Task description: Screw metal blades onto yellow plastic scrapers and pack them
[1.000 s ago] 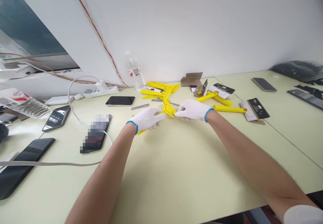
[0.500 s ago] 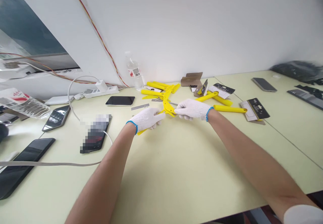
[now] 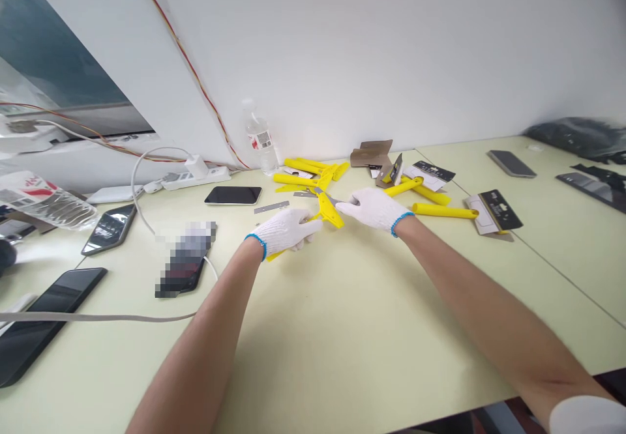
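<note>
Two hands in white knitted gloves with ribbed cuffs and blue edging worked above a pale yellow-green, smooth-topped table (image 3: pixel 313 349). The left hand (image 3: pixel 289 231) was curled around the handle of a glossy yellow plastic scraper (image 3: pixel 331 212), whose broad, roughly triangular head jutted out between the hands, near the middle of the table. The right hand (image 3: pixel 372 210) had its thumb and fingers drawn together just beside that head. A thin grey metal strip (image 3: pixel 325 193) ran along the head's far edge towards those fingertips; I could not tell whether they pinched it.

Beyond lay a heap of yellow plastic scrapers (image 3: pixel 298 179), with a flat, slotted metal blade (image 3: pixel 272 207) left of the held tool. Smooth round yellow handles (image 3: pixel 443 210) lay to the right, near folded brown cardboard (image 3: pixel 370 153) and a stiff black-and-white card (image 3: pixel 495 211). A clear, ridged plastic bottle (image 3: pixel 263 142) stood against the white wall.

Half a second earlier, the held scraper's head had shown dark holes and a longer, curved outline; now its face looked plainer and shorter, with more grey strip exposed. The right hand had shifted slightly, its cuff a little further left, while the left hand had barely moved.
</note>
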Motion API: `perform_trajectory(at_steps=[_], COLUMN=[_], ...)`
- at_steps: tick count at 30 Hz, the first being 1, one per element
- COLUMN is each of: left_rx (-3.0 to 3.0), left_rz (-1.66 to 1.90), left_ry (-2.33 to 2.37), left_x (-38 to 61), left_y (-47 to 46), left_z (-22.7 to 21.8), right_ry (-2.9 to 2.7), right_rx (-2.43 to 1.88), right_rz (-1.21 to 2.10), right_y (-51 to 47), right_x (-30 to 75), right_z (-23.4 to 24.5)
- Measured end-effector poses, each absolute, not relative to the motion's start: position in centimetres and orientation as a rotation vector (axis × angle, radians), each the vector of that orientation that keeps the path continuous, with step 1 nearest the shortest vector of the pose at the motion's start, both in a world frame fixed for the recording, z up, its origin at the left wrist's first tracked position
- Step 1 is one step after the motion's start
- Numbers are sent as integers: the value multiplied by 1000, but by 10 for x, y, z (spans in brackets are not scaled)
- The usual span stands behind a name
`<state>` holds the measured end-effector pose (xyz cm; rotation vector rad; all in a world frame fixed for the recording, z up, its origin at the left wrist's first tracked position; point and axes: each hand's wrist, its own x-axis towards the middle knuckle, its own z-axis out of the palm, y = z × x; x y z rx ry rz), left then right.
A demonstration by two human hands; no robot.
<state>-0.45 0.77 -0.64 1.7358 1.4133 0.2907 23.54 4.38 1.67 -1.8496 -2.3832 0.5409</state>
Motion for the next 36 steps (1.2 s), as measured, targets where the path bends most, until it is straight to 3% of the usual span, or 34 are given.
perform_trajectory(at_steps=[10, 18, 24, 27, 29, 33, 36], left_rx=[1744, 1744, 1763, 1782, 1773, 1749, 1720], left_rz=[296, 315, 295, 309, 326, 399, 469], left_ry=[1386, 1348, 1466, 1555, 1622, 1677, 1667], left_x=[-8, -4, -10, -16, -19, -24, -26], left_y=[12, 5, 5, 6, 6, 5, 4], left_z=[-16, -10, -4, 5, 11, 22, 25], right_ry=[-2241, -2273, -2347, -2548, -2658, -2468, -2494], right_rx=[-1941, -1773, -1792, -1779, -1838, -1927, -1903], right_rz=[415, 901, 773, 894, 798, 248, 239], right_y=[53, 40, 40, 42, 44, 52, 57], right_x=[242, 227, 243, 262, 269, 257, 224], right_z=[3, 5, 23, 33, 32, 14, 2])
